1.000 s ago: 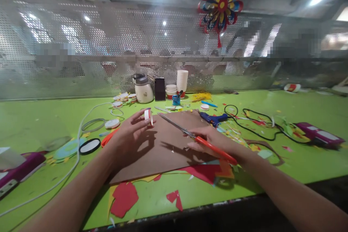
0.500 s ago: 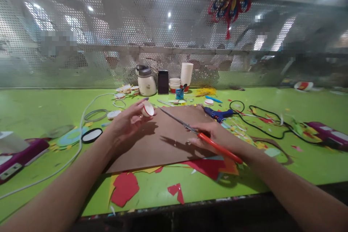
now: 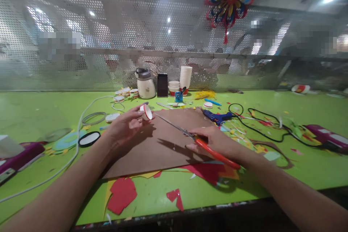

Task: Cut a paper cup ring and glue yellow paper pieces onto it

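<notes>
One shallow cup (image 3: 147,112), red-handled scissors (image 3: 200,143), jug (image 3: 145,84) with illegibly small emblem (image 3: 147,89)

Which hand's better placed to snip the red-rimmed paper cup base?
Right, probably: the right hand holds the red-handled scissors, blades pointing toward the paper cup base. The left hand is occupied holding that base.

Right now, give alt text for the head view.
The left hand holds a shallow white cup and the right hand scissors above a brown board on a green table. Paper scraps lie around; a jug, phone and stacked cups stand behind.
</notes>
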The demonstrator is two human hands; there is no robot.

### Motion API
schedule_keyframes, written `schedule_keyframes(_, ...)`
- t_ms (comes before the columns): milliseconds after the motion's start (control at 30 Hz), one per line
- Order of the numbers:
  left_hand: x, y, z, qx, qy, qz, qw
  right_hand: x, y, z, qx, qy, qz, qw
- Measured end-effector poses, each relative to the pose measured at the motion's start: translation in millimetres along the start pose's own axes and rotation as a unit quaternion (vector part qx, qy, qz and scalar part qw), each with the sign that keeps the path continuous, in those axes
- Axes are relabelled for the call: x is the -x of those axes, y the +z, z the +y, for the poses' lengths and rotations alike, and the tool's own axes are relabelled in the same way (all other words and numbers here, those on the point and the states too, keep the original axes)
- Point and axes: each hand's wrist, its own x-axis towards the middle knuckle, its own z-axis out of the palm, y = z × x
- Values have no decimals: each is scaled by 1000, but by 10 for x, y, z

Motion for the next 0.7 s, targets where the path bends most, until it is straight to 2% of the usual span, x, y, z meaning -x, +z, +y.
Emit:
schedule_keyframes(100,17,2,-19,-3,6,-17,1000,15,-26,-77,0,7,-8,1000)
schedule_keyframes(233,58,28,-14,-18,21,-47,999,47,-84,-164,-57,21,-28,998)
schedule_keyframes(467,106,42,44,-57,20,-72,996,64,-148,-146,-106,36,-89,990)
schedule_keyframes(700,175,100,30,-70,18,-65,995,58,-144,-154,-85,14,-81,993)
